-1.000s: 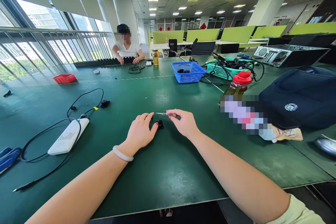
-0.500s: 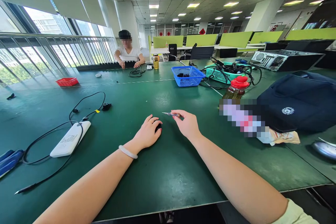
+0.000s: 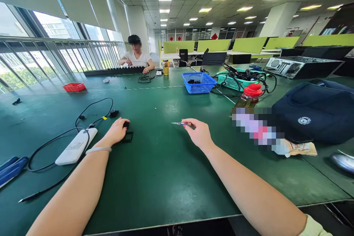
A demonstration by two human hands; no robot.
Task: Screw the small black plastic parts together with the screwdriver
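My right hand (image 3: 199, 132) is closed in a pinch around a thin tool (image 3: 178, 123) with a silvery pointed tip, held just above the green table and pointing left. The tool's exact kind is too small to tell. Over to the left, my left hand (image 3: 116, 132) is closed on a small black piece (image 3: 126, 124), mostly covered by its fingers. A flat black rectangular frame (image 3: 128, 137) lies on the table right beside that hand. Near the left forearm sits a white power strip (image 3: 76, 146) with black cables.
Blue gloves (image 3: 12, 169) lie at the left edge. Ahead stand a red tray (image 3: 74, 87), a blue basket (image 3: 199, 87) and a green basket (image 3: 232, 83) of cables. A red-lidded bottle (image 3: 250, 96) and dark bag (image 3: 312, 110) are at right. A person (image 3: 136, 55) works across the table.
My left hand has moved left, away from the right hand, with the black piece. The black frame now shows beside it. My right hand still holds the pointed tool in much the same place.
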